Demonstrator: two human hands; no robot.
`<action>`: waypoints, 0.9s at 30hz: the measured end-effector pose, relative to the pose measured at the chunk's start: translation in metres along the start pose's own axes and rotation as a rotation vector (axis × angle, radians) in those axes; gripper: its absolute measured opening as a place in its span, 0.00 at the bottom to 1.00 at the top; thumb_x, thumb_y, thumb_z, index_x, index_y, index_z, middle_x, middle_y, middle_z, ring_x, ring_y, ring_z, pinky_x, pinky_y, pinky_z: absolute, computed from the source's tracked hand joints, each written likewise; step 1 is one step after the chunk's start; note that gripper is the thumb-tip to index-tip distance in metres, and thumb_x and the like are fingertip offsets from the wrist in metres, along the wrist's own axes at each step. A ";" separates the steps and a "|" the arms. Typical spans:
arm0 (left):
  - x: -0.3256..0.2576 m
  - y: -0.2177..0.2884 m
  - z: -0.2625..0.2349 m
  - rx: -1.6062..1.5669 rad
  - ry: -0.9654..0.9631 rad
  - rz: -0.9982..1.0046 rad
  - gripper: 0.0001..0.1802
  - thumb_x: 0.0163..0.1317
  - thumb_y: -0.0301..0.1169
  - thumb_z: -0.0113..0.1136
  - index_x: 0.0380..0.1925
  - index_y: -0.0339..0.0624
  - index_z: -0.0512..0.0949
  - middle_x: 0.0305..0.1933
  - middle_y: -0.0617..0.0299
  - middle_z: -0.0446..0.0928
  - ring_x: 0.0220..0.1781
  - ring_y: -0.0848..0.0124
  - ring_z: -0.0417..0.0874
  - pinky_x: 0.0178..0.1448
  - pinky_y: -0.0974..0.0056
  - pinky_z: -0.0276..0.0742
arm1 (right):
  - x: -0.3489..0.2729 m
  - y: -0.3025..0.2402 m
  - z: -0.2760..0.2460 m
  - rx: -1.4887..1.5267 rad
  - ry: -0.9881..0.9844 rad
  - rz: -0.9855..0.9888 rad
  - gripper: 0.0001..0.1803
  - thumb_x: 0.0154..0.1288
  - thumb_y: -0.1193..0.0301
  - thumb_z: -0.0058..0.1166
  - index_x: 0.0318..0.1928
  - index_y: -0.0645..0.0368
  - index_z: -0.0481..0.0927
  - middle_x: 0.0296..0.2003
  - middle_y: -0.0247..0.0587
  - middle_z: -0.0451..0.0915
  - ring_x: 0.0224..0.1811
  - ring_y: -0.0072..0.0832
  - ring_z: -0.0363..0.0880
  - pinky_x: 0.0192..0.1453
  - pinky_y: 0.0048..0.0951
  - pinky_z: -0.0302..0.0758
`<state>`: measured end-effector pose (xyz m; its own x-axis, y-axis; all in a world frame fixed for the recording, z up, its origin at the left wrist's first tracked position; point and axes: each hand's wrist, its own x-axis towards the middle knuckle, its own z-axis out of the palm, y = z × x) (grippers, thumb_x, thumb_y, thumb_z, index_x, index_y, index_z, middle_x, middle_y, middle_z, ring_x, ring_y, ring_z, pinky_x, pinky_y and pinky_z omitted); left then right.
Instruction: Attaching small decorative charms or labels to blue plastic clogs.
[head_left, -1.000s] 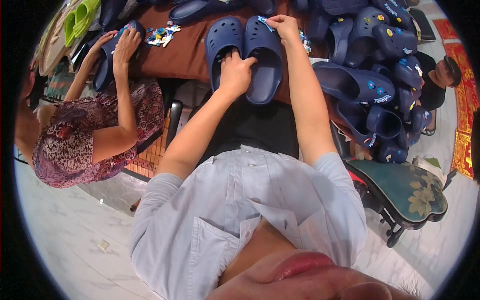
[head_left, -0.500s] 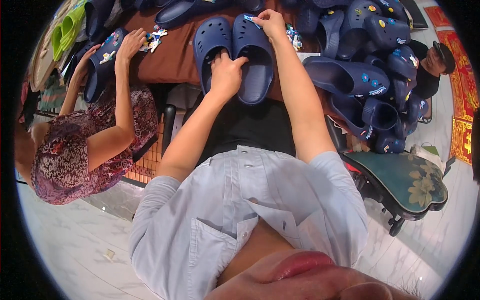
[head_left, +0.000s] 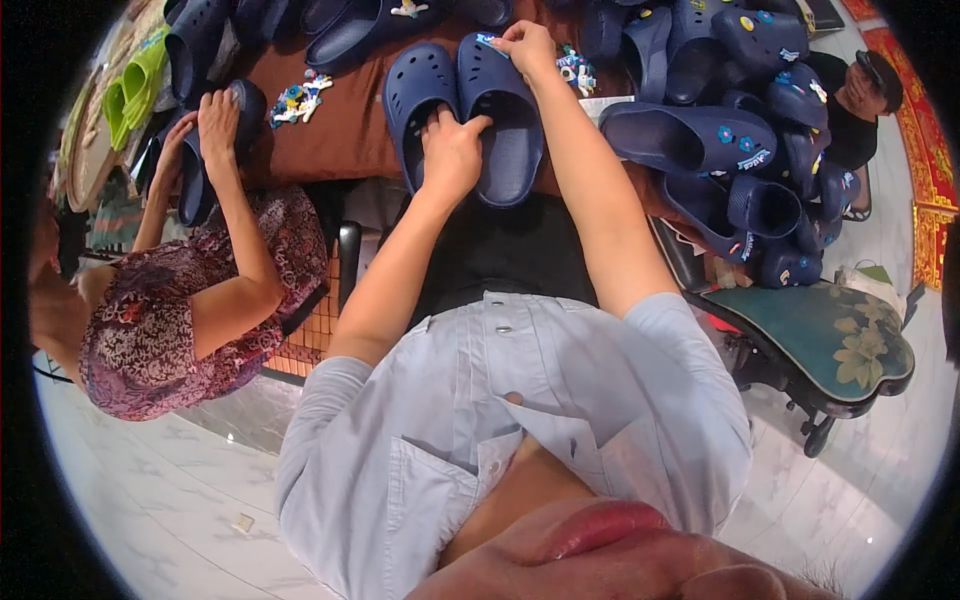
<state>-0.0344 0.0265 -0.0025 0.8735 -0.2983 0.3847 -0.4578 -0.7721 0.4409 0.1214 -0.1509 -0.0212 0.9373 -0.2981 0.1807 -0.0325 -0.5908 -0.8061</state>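
Observation:
A pair of navy clogs, the left clog (head_left: pixel 418 85) and the right clog (head_left: pixel 508 125), stands side by side at the near edge of a brown-covered table, toes pointing away. My left hand (head_left: pixel 452 155) reaches into the left clog's opening, its thumb over the inner rim of the right one, gripping the two together. At the toe of the right clog, my right hand (head_left: pixel 530 50) pinches a small blue-and-white charm (head_left: pixel 489 39) against the perforated upper. The charm is partly covered by my fingertips.
Charm piles lie left (head_left: pixel 298 98) and right (head_left: pixel 575 70) of the pair. Many navy clogs (head_left: pixel 690 138) are heaped at right. A co-worker's hand (head_left: pixel 218 122) rests on a navy clog at left, near lime-green clogs (head_left: pixel 135 90). A green-seated chair (head_left: pixel 815 335) stands at right.
My hands keep nearly the same hold, the right one still at the charm. The co-worker's hand has moved from beside the left charm pile onto the clog there.

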 end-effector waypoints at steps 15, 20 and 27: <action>-0.003 -0.006 0.002 -0.035 0.024 -0.016 0.16 0.55 0.25 0.55 0.42 0.51 0.85 0.39 0.42 0.72 0.45 0.43 0.76 0.47 0.46 0.74 | -0.021 0.009 -0.058 -0.687 0.138 -0.185 0.09 0.61 0.68 0.54 0.39 0.54 0.85 0.46 0.47 0.77 0.54 0.46 0.71 0.55 0.50 0.70; 0.000 -0.001 0.000 -0.033 -0.012 -0.033 0.16 0.55 0.24 0.57 0.43 0.50 0.84 0.45 0.40 0.70 0.50 0.43 0.73 0.52 0.46 0.72 | -0.022 0.006 -0.073 -0.896 0.008 -0.196 0.10 0.57 0.68 0.57 0.37 0.56 0.87 0.49 0.44 0.77 0.57 0.44 0.69 0.57 0.48 0.69; 0.000 -0.002 0.003 -0.029 -0.031 -0.041 0.16 0.55 0.24 0.58 0.44 0.51 0.84 0.47 0.39 0.71 0.52 0.43 0.73 0.54 0.46 0.72 | -0.016 0.004 -0.079 -0.942 -0.117 -0.216 0.10 0.58 0.70 0.56 0.39 0.56 0.87 0.48 0.43 0.78 0.58 0.42 0.69 0.57 0.48 0.69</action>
<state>-0.0329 0.0265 -0.0061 0.8963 -0.2838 0.3406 -0.4253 -0.7674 0.4798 0.0783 -0.2079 0.0175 0.9826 -0.0661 0.1734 -0.0721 -0.9970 0.0284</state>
